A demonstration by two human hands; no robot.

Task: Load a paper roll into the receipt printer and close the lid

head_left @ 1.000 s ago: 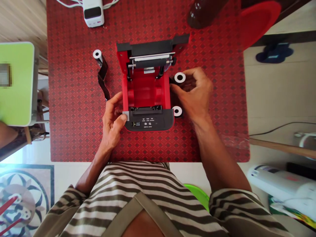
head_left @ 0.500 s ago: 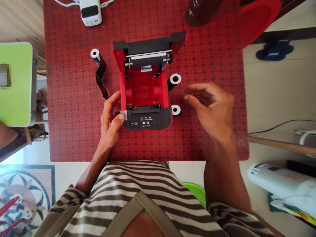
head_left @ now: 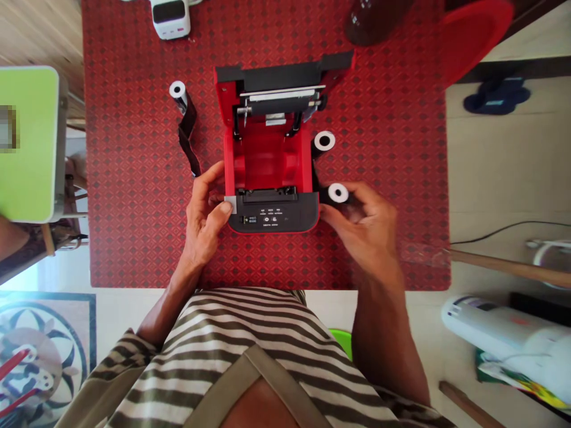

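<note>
A red and black label printer (head_left: 273, 217) stands on the table with its lid (head_left: 285, 80) raised, its red inner bay bare. My left hand (head_left: 205, 223) grips the printer's left front corner, thumb on the grey patch on top and fingers along the side. Right of the printer, my right hand (head_left: 368, 220) closes around a black ribbon roll with a white core (head_left: 338, 192); part of that roll is hidden by the hand and the printer. Behind it stands a second black roll (head_left: 325, 141). Left of the printer, another roll (head_left: 177, 90) trails an unwound black strip (head_left: 190, 145).
The red patterned table (head_left: 134, 238) carries a small white device (head_left: 171, 19) at the back left and a dark bottle (head_left: 372, 21) at the back right. A red stool (head_left: 479, 35) adjoins the right edge. A green-topped table (head_left: 31, 178) stands at left.
My right hand has come in leftward and closed on the near ribbon roll, which has shifted slightly away from the printer. My left hand stays on the printer. The view has shifted a little.
</note>
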